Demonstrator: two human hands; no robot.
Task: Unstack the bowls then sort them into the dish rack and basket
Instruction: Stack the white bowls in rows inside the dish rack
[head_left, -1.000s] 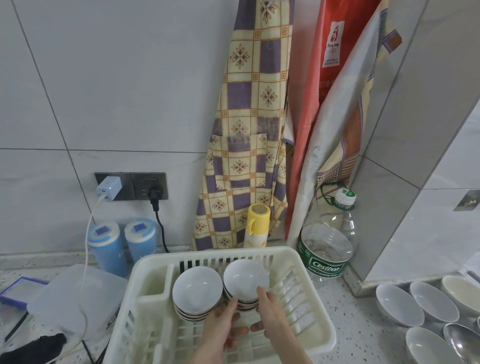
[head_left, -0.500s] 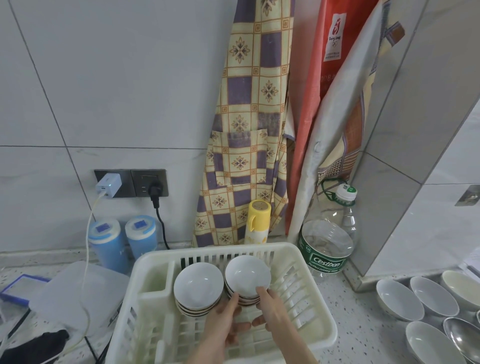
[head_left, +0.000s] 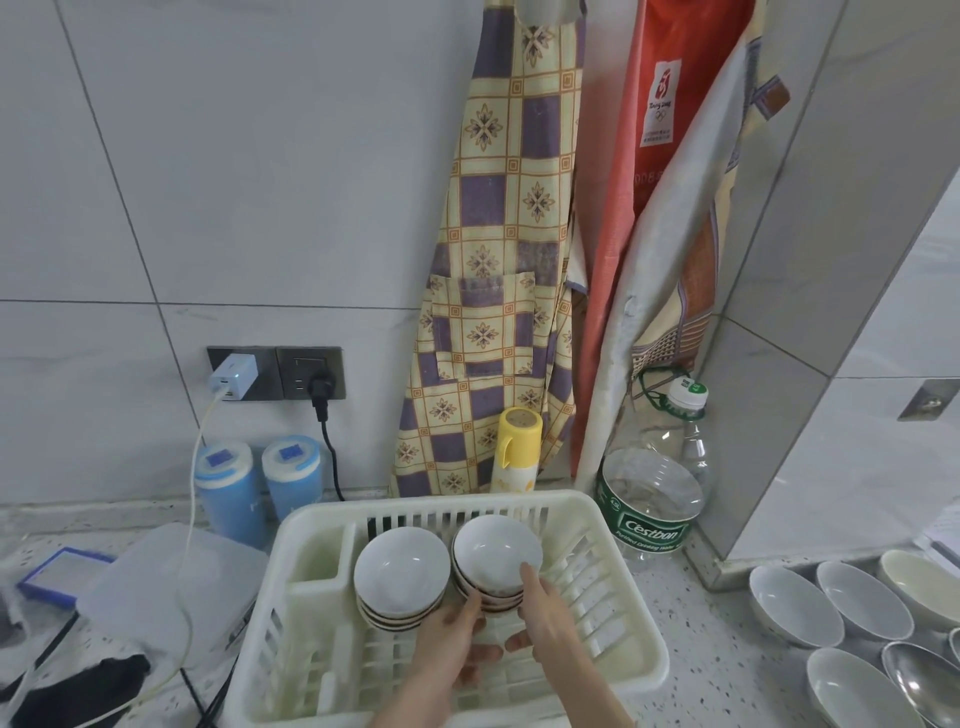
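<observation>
A white plastic dish rack (head_left: 628, 670) sits on the counter in front of me. Inside it stand two stacks of white bowls with brown rims: a left stack (head_left: 401, 571) and a right stack (head_left: 496, 553). The top bowl of the right stack tilts toward me, slightly raised. My right hand (head_left: 545, 618) grips its near rim, thumb on the inside. My left hand (head_left: 452, 644) touches the lower bowls of that stack from the front left, its fingers under the stack partly hidden.
Several loose white bowls (head_left: 795, 605) and a metal one lie on the counter at right. A large water bottle (head_left: 654, 493) and a yellow flask (head_left: 517, 449) stand behind the rack. Blue canisters (head_left: 228, 483), a plastic lid and cables lie left.
The top bowl of the right stack has tipped up a little under my right hand. Both hands stay at the front of that stack.
</observation>
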